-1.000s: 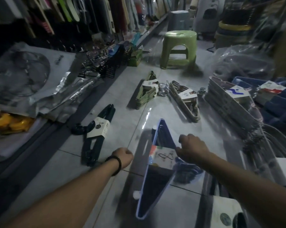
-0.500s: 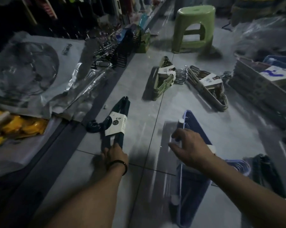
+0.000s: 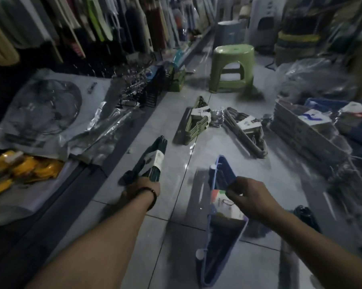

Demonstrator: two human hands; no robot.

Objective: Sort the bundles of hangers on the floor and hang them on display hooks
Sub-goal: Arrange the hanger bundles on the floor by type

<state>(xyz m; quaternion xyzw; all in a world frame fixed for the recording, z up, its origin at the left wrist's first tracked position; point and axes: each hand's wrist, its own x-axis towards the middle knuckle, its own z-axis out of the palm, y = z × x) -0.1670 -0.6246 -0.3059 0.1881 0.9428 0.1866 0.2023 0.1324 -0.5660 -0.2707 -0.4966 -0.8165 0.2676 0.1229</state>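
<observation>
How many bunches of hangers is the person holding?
2. The left hand grips the dark green bundle at its hook end; the right hand pinches the blue bundle near its label. The olive bundle and beige bundle lie unheld beyond.

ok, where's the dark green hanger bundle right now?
Head view, left of centre: the dark green hanger bundle, its near end gripped by the left hand, lies just left of the blue hanger bundle.

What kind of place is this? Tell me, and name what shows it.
Probably a household-goods shop aisle: hanging merchandise lines the left side, labelled hanger bundles lie on the tiled floor, and a green plastic stool stands beyond them.
</observation>
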